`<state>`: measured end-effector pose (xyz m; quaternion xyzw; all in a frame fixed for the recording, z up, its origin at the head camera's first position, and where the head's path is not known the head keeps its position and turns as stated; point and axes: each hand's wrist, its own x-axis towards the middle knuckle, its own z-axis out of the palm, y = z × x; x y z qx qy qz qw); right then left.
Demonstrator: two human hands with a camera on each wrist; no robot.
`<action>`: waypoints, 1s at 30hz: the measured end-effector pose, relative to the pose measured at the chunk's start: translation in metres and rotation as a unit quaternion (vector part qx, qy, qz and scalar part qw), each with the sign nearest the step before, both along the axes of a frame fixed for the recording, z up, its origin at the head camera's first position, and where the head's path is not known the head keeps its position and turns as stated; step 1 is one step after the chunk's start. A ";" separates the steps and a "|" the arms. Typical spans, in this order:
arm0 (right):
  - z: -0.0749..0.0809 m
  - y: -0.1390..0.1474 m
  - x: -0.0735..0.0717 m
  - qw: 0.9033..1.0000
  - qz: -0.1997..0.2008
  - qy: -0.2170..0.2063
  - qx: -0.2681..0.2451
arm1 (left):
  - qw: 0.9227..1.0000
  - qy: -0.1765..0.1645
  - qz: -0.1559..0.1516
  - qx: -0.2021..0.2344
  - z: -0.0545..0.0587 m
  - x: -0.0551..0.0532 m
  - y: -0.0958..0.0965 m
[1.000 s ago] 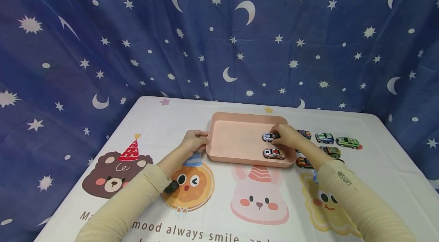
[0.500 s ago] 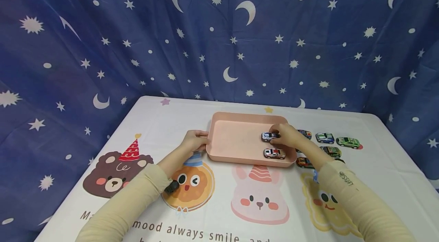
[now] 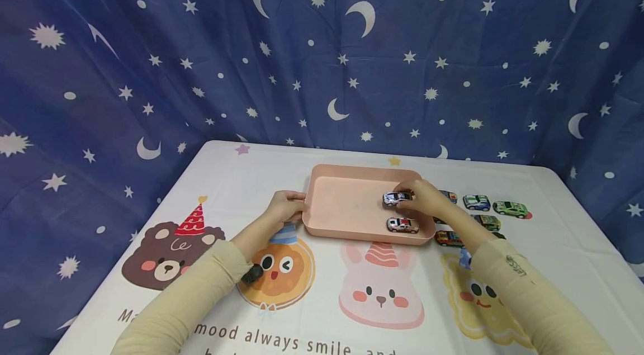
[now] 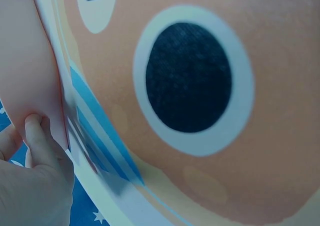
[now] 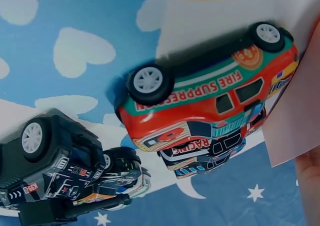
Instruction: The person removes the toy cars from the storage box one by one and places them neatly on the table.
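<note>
At the pink tray's (image 3: 342, 201) left side, my left hand (image 3: 283, 208) grips the wall. Close up in the left wrist view, the thumb and fingers of that hand (image 4: 40, 181) pinch the tray's edge (image 4: 32, 61). Inside the tray's right part, my right hand (image 3: 421, 198) pinches a white and blue toy car (image 3: 394, 198) by its right end. A white, red and black toy car (image 3: 402, 225) lies in the tray nearer the front wall. Only a bit of my right hand (image 5: 310, 181) shows in the right wrist view, and its held car is out of sight there.
Right of the tray stand several toy cars, among them a green one (image 3: 510, 209), a white-green one (image 3: 476, 202) and a red-green one (image 5: 210, 98) beside the tray wall (image 5: 300, 101). A small black object (image 3: 252, 273) lies by the left sleeve. A starry blue curtain (image 3: 322, 64) hangs behind.
My right hand, with the white and blue toy car, has shifted slightly toward the tray's back wall. The left hand and the tray have stayed in place.
</note>
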<state>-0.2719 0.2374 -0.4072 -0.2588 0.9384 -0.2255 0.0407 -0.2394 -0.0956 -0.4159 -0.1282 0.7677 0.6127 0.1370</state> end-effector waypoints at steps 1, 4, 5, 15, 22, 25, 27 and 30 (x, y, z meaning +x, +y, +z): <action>0.000 0.000 0.000 1.000 -0.001 -0.001 -0.003 | 1.000 -0.002 0.000 0.000 0.000 0.000 0.000; 0.001 0.001 0.002 1.000 0.001 -0.003 -0.009 | 1.000 -0.003 -0.001 -0.002 -0.001 -0.001 0.001; 0.002 0.002 0.003 1.000 0.002 -0.006 -0.010 | 1.000 -0.003 -0.001 -0.001 -0.001 -0.001 0.001; 0.005 0.006 0.010 0.999 0.004 -0.008 -0.031 | 1.000 -0.005 0.000 -0.003 -0.001 -0.003 0.000; 0.013 0.011 0.017 0.999 -0.009 -0.009 -0.037 | 1.000 -0.004 -0.004 -0.004 -0.001 -0.003 -0.001; 0.016 0.014 0.021 0.999 -0.010 -0.008 -0.039 | 1.000 -0.003 -0.004 -0.002 -0.002 -0.002 -0.001; 0.018 0.016 0.023 0.999 -0.004 0.000 -0.040 | 1.000 -0.001 -0.005 -0.002 -0.002 -0.002 -0.002; 0.020 0.020 0.025 0.999 -0.001 0.009 -0.040 | 1.000 0.001 -0.007 0.000 -0.002 -0.003 -0.002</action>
